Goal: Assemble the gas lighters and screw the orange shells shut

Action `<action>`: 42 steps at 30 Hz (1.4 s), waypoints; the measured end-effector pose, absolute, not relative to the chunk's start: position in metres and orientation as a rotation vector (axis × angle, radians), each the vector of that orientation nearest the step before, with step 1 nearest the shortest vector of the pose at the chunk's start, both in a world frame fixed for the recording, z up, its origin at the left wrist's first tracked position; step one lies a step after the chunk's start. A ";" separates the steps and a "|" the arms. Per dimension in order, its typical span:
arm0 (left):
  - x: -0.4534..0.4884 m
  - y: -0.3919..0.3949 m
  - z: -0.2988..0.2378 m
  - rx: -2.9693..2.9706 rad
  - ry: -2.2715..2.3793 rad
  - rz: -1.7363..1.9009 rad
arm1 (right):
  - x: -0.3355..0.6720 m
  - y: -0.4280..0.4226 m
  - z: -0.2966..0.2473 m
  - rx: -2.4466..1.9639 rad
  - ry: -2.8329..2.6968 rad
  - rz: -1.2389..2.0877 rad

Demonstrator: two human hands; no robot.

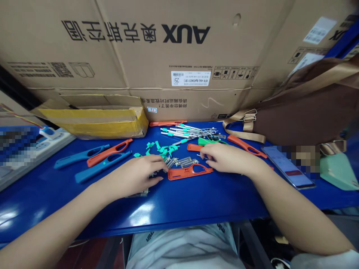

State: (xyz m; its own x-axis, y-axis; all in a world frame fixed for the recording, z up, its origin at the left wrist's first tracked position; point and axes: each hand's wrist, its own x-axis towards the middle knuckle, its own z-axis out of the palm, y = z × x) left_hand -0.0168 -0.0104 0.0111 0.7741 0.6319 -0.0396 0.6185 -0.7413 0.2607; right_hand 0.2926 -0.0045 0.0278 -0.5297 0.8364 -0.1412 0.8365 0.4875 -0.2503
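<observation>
My left hand (pixel 137 173) lies palm down on the blue table (pixel 196 201), fingers curled over small metal parts (pixel 179 162) beside an orange plastic handle shell (pixel 187 172). My right hand (pixel 224 157) rests just right of that shell, fingertips pinched near the metal parts and a second orange piece (pixel 194 147); what they hold is too small to name. Teal plastic clips (pixel 162 149) are scattered just beyond both hands. Behind them lies a bundle of metal rods with teal sleeves (pixel 187 132). A green shell (pixel 207 141) sits above my right hand.
Two blue shells (pixel 81 156) (pixel 101 167) and an orange one (pixel 109 152) lie at left. A taped cardboard box (pixel 95 117) and large cartons (pixel 157 48) stand behind. A brown bag (pixel 303 112), phone (pixel 290 166) and orange shell (pixel 246 146) are at right.
</observation>
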 end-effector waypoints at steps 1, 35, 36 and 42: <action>-0.016 -0.009 0.010 2.704 0.975 0.079 | 0.293 -0.004 0.026 1.510 2.722 -0.457; 0.002 -0.023 -0.002 2.706 0.948 0.202 | 0.238 0.080 0.003 1.722 2.885 -0.113; 0.002 -0.023 -0.002 2.710 0.948 0.205 | 0.234 0.084 0.003 1.722 2.874 -0.117; -0.001 -0.021 -0.004 2.776 0.934 0.223 | 0.233 0.090 0.007 1.834 2.865 -0.124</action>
